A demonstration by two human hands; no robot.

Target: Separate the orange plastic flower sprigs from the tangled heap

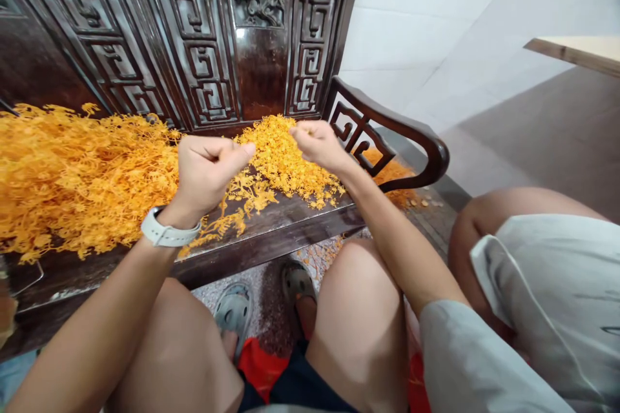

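Observation:
My left hand (208, 171), with a pale watch (169, 232) on its wrist, is closed over the bench, thumb pressed against the curled fingers. Whatever it holds is hidden. Just below it, a branching strip of orange-yellow plastic pieces (225, 224) lies on the bench. My right hand (320, 144) is closed too, above a heap of small loose yellow plastic pieces (285, 161); I cannot make out what is in its fingers. To the left of my left hand spreads a large pile of tangled orange-yellow plastic sprigs (87, 187).
The dark wooden bench (290, 232) has a carved backrest (264, 71) and a curved armrest (387, 116) at right. More orange pieces (387, 171) lie beyond the armrest. Another person's bare leg and pale clothing (557, 284) are close on the right. Sandals (235, 310) rest on the speckled floor.

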